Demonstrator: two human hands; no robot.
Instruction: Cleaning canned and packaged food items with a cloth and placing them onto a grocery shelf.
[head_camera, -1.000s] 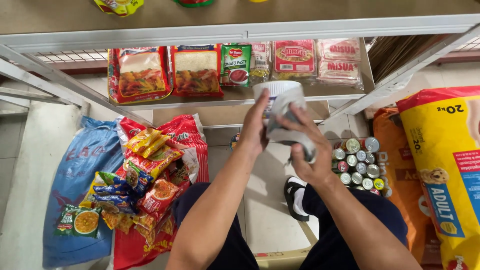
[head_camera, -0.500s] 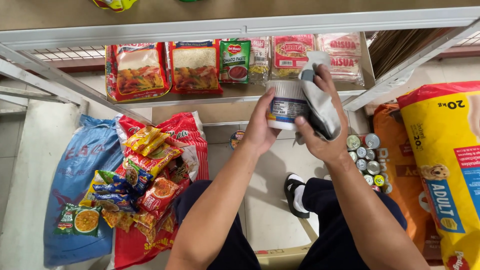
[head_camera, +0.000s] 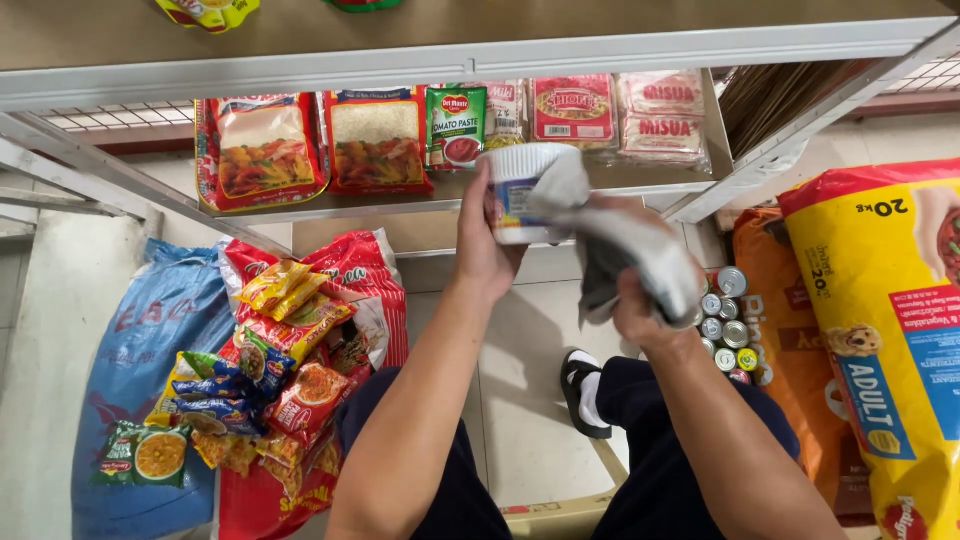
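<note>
White round plastic tub (head_camera: 520, 195), in front of the metal shelf (head_camera: 420, 205), sits gripped in the left hand (head_camera: 485, 250). The right hand (head_camera: 640, 300) clutches a grey cloth (head_camera: 625, 240) against its rim; steadying the tub while wiping around it would probably work best.

Glossy plastic tub (head_camera: 520, 195), soft grey cloth (head_camera: 630, 255), matt metal shelf frame (head_camera: 500, 55)

Both arms are bare, with no sleeves seen. Dark blue trousers (head_camera: 690, 480) are worn. A black sandal (head_camera: 578, 375) over a white sock (head_camera: 592, 398) is seen on one foot
</note>
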